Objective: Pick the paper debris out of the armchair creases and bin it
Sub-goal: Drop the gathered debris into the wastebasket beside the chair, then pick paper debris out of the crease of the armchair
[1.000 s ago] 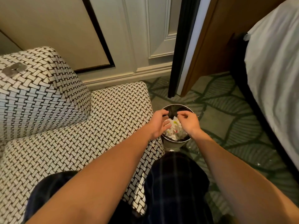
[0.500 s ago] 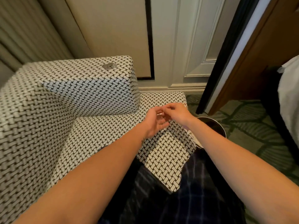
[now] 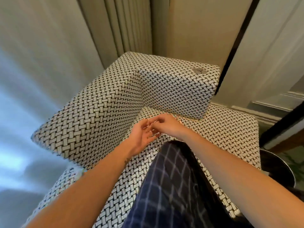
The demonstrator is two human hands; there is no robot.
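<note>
The paper debris is too small and blurred to make out; if any is here, it lies in the crease (image 3: pixel 164 111) where the armchair (image 3: pixel 98 112) seat meets the armrest, or between the fingertips just above it. The left grip (image 3: pixel 141 135) is open, palm up, fingers relaxed; the right grip (image 3: pixel 166 125) curls its fingers onto the left fingertips, and I cannot tell whether it pinches a scrap.

The likely failure is a dropped fleck; passed loosely between fingers, it could fall back onto the busy woven cover and vanish against the pattern, or slip deeper into the crease. A grey scrap-like patch (image 3: pixel 199 71) sits on top of the armrest and could be overlooked.

The bin (image 3: pixel 279 160) stands low at the right, beyond the seat edge and well apart from the hands; the carry crosses the plaid knee (image 3: pixel 172 178) resting on the seat, and a light scrap could flutter short onto the floor. Backrest and armrest box in the corner; open room lies only toward the person and rightward.
</note>
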